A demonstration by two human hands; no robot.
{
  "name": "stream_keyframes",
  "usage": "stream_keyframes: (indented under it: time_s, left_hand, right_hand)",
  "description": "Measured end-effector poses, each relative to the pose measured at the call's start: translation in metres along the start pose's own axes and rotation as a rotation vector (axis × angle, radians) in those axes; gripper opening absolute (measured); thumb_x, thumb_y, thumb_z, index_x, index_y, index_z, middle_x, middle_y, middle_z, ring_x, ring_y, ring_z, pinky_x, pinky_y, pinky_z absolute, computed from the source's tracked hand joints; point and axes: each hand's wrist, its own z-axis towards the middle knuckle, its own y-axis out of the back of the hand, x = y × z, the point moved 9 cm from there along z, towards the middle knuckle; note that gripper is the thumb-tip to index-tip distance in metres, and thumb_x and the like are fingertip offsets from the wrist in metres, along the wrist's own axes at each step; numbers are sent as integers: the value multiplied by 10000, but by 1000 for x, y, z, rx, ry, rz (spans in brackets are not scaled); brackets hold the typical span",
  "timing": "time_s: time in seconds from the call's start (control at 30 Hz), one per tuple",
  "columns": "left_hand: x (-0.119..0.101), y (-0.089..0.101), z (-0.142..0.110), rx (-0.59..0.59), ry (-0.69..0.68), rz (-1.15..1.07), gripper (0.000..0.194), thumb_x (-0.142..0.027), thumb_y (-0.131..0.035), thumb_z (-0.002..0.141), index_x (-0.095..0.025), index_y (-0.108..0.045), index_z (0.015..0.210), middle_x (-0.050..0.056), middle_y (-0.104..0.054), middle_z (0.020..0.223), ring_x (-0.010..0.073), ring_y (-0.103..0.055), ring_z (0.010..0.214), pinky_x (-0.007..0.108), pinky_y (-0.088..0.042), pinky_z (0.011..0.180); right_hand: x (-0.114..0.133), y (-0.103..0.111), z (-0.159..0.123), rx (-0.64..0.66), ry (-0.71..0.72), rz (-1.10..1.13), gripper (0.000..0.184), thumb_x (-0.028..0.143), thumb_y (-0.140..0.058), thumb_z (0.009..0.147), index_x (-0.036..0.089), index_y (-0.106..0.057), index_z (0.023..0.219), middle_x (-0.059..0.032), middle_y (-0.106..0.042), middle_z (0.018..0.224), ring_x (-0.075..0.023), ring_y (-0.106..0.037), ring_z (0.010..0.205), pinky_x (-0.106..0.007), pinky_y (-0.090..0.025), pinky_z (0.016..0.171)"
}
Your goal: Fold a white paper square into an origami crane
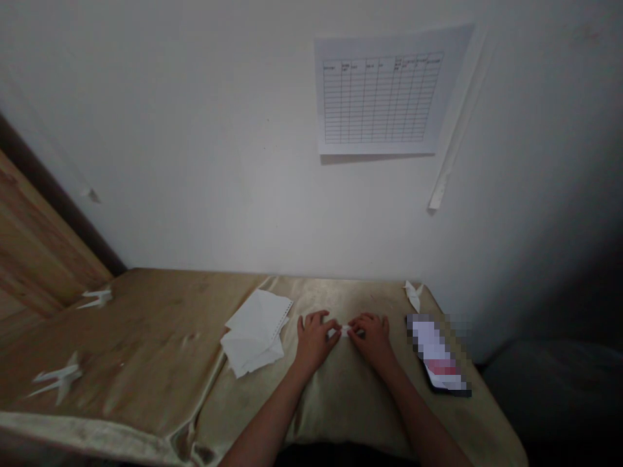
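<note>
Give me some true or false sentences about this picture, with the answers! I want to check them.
1. The left hand and right hand pinch a small piece of white paper. True.
2. The stack of white paper lies to the right of the hands. False: it lies to their left.
3. A ruled paper chart hangs on the wall. True.
4. The phone is in the left hand. False: it lies on the table, to the right of the right hand.
</note>
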Motion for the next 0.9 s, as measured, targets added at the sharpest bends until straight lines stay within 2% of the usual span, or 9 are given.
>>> stream_keyframes:
  time_s: [0.63,0.9]
  left_hand:
    - [0,-4,1,40,-4,21,164,-377,-661,899,-377,-728,1049,15,-560,1381,281,-448,1302,624,-163,1165]
    - [-3,-3,0,17,10,8,195,-435,-709,858,-372,-730,1041,22,-566,1366,287,-441,1304,621,-168,1165]
  right_hand:
    - [10,5,-1,13,-18,-24,130,264,-598,856,244,-671,751,-31,-721,1082,-270,-538,1169,-612,-77,1148]
    - [17,10,-6,-46,8,-49,120,260,-578,866,244,-670,790,-34,-718,1089,-252,-543,1157,-585,-88,1159]
